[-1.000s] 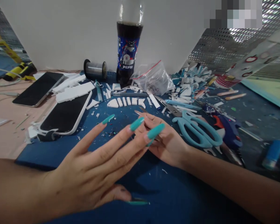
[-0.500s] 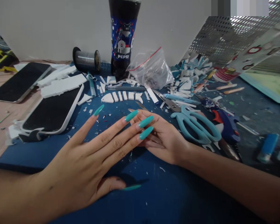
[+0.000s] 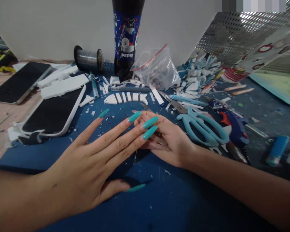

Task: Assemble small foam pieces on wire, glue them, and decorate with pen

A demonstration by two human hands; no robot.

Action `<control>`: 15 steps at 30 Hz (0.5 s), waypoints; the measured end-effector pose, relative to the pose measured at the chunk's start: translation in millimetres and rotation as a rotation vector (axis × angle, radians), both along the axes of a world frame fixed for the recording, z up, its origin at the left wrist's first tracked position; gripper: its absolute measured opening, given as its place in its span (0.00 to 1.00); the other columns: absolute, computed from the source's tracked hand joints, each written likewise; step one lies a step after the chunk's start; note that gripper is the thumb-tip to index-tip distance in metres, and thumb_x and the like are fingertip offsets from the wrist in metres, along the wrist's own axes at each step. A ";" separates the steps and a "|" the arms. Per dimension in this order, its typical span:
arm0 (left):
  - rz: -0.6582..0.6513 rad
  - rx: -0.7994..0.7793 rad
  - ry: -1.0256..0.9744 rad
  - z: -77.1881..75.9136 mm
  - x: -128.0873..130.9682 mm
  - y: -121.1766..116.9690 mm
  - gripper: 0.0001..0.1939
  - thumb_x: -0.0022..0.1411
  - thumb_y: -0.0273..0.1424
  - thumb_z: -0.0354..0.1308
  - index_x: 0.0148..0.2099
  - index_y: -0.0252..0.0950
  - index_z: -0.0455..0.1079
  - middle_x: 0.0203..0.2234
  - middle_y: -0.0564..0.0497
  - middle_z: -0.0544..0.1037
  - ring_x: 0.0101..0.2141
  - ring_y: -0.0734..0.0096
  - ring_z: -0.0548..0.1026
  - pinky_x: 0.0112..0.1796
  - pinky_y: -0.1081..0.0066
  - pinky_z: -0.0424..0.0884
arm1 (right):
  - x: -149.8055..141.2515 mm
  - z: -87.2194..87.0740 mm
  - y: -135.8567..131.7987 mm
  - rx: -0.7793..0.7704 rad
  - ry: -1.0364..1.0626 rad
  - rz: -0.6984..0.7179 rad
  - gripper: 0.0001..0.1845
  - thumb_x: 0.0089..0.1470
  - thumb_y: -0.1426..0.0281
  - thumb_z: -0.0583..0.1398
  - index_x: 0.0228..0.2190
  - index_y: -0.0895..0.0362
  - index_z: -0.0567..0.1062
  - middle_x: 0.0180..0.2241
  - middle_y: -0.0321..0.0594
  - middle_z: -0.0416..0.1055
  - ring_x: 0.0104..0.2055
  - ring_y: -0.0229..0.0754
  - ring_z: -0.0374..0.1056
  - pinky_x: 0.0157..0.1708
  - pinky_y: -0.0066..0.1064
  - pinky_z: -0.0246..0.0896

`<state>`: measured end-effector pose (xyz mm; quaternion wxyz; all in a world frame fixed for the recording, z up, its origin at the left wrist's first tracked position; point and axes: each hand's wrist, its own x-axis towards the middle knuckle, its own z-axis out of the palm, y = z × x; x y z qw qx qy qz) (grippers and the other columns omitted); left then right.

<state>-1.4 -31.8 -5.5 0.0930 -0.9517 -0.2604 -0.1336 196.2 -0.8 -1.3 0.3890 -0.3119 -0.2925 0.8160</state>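
My left hand (image 3: 94, 161) is spread palm down over the blue surface, its long teal nails reaching across to the other hand. It holds nothing. My right hand (image 3: 174, 141) is turned partly palm up, with its fingers curled in beneath the left fingertips. Those nails cover part of its grip, and I cannot make out what, if anything, is inside. Just beyond the hands lies a row of flat white cut pieces forming a fish skeleton (image 3: 125, 98). A thin pointed metal tip (image 3: 145, 107) shows right behind the right hand's fingers.
Light-blue scissors (image 3: 203, 125) and a glue gun (image 3: 236, 125) lie right. Behind stand a Pepsi bottle (image 3: 127, 38), a zip bag (image 3: 157, 71) and a spool (image 3: 89, 60). Two phones (image 3: 52, 112) lie left. White and blue scraps (image 3: 198, 74) are heaped at back right.
The view has tilted slightly, so everything sits a little higher in the picture. Both hands keep nearly the same pose, and nothing is taken up or let go.
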 end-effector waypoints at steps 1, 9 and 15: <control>-0.006 -0.007 0.008 -0.3 -0.2 0.3 0.36 0.66 0.48 0.43 0.68 0.32 0.44 0.67 0.50 0.45 0.65 0.61 0.49 0.65 0.59 0.33 | 0.0 0.2 0.0 -0.001 0.005 -0.003 0.14 0.54 0.80 0.51 0.21 0.58 0.67 0.09 0.24 0.48 0.12 0.27 0.32 0.14 0.15 0.45; -0.014 -0.035 0.011 -0.4 -1.7 2.2 0.36 0.66 0.45 0.44 0.68 0.32 0.43 0.67 0.50 0.45 0.66 0.61 0.48 0.64 0.62 0.34 | 0.1 -1.6 -0.2 0.004 0.040 -0.009 0.15 0.56 0.79 0.51 0.20 0.58 0.68 0.09 0.25 0.47 0.12 0.27 0.33 0.15 0.15 0.47; 0.038 0.013 -0.075 1.8 -2.0 2.7 0.33 0.67 0.40 0.45 0.68 0.29 0.44 0.66 0.44 0.51 0.66 0.56 0.46 0.64 0.56 0.42 | -1.3 -2.5 -0.8 0.067 0.057 -0.044 0.18 0.59 0.76 0.51 0.18 0.58 0.66 0.10 0.27 0.47 0.13 0.29 0.41 0.19 0.19 0.51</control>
